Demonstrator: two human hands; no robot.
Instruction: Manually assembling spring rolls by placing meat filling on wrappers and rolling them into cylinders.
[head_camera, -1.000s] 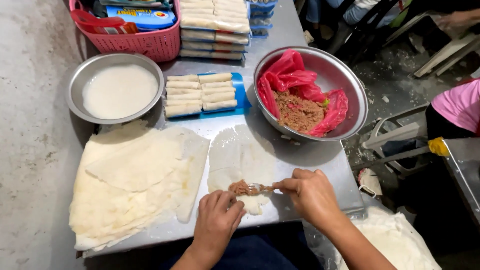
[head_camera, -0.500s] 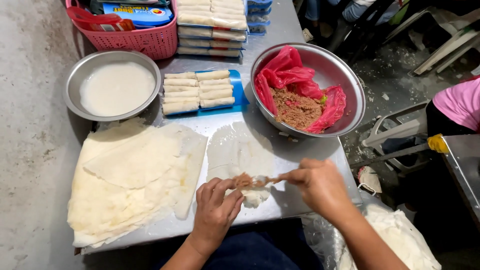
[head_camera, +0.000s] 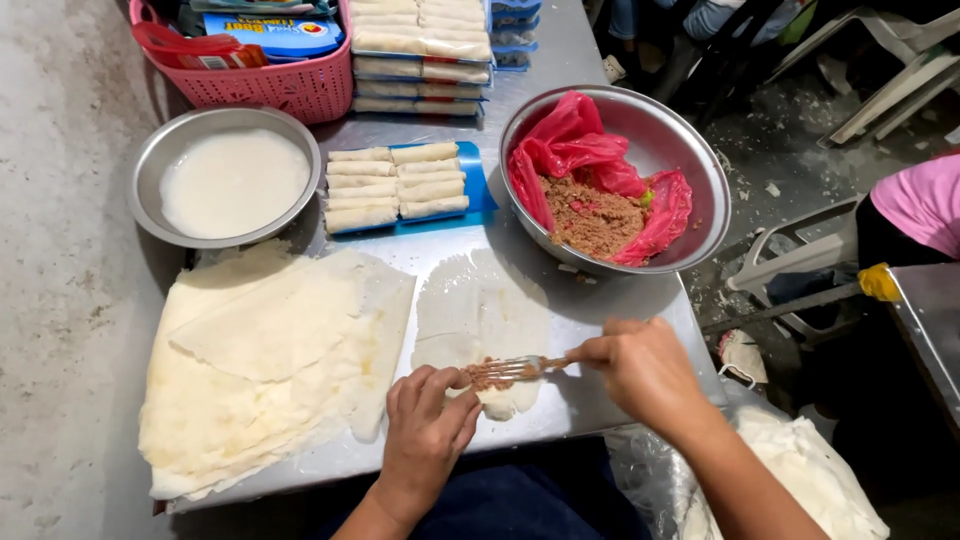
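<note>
A thin pale wrapper (head_camera: 478, 310) lies flat on the metal table (head_camera: 600, 300). A small heap of brown minced filling (head_camera: 487, 376) sits on its near end. My right hand (head_camera: 645, 372) grips a fork (head_camera: 520, 369) whose tines press into the filling. My left hand (head_camera: 425, 435) rests at the wrapper's near edge, fingertips touching the filling. Behind the wrapper stands a steel bowl (head_camera: 680, 150) lined with a red plastic bag and holding more minced filling (head_camera: 592, 216).
A stack of wrappers (head_camera: 260, 370) lies at the left. Behind it are a steel bowl of white liquid (head_camera: 232, 185), finished rolls on a blue tray (head_camera: 395, 185), stacked packed trays (head_camera: 420, 55) and a pink basket (head_camera: 270, 85). A person in pink (head_camera: 915, 205) is at right.
The fork and my left hand stay at the filling on the wrapper's near end; both hands shifted slightly while spreading it.
</note>
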